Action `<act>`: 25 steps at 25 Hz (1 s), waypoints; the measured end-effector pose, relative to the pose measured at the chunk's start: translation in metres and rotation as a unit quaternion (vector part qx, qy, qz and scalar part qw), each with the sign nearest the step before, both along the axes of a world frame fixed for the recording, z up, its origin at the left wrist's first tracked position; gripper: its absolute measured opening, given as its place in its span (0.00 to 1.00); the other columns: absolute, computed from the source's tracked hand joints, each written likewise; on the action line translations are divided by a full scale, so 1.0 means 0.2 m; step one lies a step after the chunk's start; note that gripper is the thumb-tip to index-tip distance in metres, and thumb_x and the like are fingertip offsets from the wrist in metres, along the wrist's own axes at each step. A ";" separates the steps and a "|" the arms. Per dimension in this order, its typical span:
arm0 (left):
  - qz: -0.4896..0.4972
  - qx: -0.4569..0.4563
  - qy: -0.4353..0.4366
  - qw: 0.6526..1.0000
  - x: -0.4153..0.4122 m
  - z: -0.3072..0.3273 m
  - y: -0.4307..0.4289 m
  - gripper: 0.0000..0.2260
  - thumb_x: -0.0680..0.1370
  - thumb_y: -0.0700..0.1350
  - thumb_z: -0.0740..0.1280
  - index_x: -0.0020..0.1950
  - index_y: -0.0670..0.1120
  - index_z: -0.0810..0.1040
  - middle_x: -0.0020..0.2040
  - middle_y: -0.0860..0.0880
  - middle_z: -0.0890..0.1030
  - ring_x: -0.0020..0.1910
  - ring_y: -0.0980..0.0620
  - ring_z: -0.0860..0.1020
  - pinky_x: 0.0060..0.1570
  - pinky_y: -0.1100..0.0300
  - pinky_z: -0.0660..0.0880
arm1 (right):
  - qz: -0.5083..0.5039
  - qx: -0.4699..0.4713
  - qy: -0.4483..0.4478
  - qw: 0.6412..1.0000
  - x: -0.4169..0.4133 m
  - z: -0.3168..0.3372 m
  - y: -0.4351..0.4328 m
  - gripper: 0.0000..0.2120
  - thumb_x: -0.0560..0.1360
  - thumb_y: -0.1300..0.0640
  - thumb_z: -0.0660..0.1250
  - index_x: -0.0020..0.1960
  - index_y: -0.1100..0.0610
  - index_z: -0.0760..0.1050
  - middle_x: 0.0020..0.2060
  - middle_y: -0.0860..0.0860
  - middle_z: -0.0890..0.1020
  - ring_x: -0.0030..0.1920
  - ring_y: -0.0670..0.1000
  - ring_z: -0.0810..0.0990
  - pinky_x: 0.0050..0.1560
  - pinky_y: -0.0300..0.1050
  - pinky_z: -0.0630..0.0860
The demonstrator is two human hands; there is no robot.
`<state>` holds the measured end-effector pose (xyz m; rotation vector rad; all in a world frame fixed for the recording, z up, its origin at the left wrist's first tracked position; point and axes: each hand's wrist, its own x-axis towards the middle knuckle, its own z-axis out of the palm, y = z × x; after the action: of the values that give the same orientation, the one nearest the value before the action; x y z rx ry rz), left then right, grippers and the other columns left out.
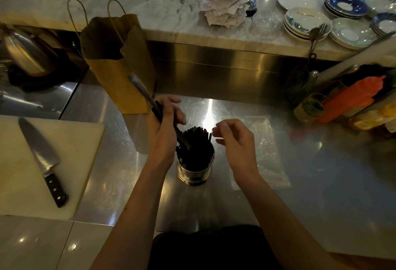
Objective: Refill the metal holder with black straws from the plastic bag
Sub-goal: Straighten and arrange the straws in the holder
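On counter (321, 194), centre frame, I see the holder (194, 171) standing upright, packed with black straws (196, 141) that poke above its rim. Left hand (165, 126) is clenched around a slanted bundle (141, 89) of straws. The bundle's low end dips into the holder's left side and its top end leans up-left. That top end looks pale and shiny, and I can't tell if it's wrapped. Right hand (233, 141) hovers just right of the straw tips with fingers loosely curled, and I can see nothing in it. Clear plastic bag (267, 151) lies flat on the counter right of the holder, partly under that hand. Paper bag (120, 66) stands behind the left hand. Knife (40, 154) lies on board (81, 162) at left. Plates (306, 21) are stacked on the ledge, back right.
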<state>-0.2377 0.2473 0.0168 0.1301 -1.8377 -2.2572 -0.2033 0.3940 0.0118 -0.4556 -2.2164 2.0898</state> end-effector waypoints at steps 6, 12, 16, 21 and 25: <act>-0.025 -0.109 -0.065 0.992 0.10 -0.13 0.04 0.08 0.79 0.44 0.65 0.55 0.55 0.78 0.42 0.55 0.82 0.47 0.56 0.81 0.52 0.61 0.77 | -0.038 0.025 0.004 0.999 0.00 -0.08 0.06 0.07 0.80 0.59 0.62 0.46 0.55 0.77 0.39 0.48 0.84 0.43 0.46 0.84 0.52 0.48 0.81; -0.019 -0.187 -0.026 0.982 0.14 -0.15 0.00 0.14 0.82 0.45 0.62 0.67 0.55 0.68 0.55 0.53 0.82 0.54 0.58 0.81 0.56 0.65 0.77 | 0.058 0.124 -0.004 0.991 -0.01 -0.16 0.04 0.09 0.80 0.56 0.63 0.59 0.50 0.75 0.53 0.41 0.80 0.55 0.39 0.79 0.61 0.40 0.76; -0.085 -0.393 -0.027 0.915 0.15 -0.24 -0.03 0.16 0.82 0.47 0.59 0.68 0.46 0.75 0.69 0.49 0.75 0.69 0.54 0.71 0.70 0.55 0.69 | 0.178 0.246 -0.003 0.953 -0.05 -0.18 0.00 0.22 0.81 0.51 0.59 0.74 0.50 0.62 0.73 0.46 0.67 0.70 0.41 0.64 0.68 0.33 0.59; -0.219 -0.430 -0.088 0.871 0.13 -0.33 -0.08 0.22 0.83 0.47 0.58 0.77 0.47 0.61 0.74 0.47 0.69 0.72 0.50 0.68 0.71 0.51 0.68 | 0.304 0.372 -0.003 0.877 -0.10 -0.22 0.00 0.23 0.82 0.53 0.56 0.76 0.54 0.60 0.73 0.52 0.69 0.71 0.52 0.69 0.69 0.47 0.68; -0.195 -0.446 -0.071 0.871 0.10 -0.29 -0.08 0.20 0.82 0.44 0.61 0.75 0.47 0.65 0.71 0.46 0.73 0.69 0.49 0.72 0.66 0.59 0.69 | 0.295 0.397 0.022 0.869 -0.09 -0.22 0.01 0.24 0.82 0.54 0.56 0.76 0.54 0.58 0.74 0.51 0.67 0.71 0.51 0.69 0.68 0.47 0.69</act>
<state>-0.2180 0.2311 -0.0407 -0.2624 -2.9908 -1.3525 -0.2213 0.3965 -0.0332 0.3716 -3.1458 1.0591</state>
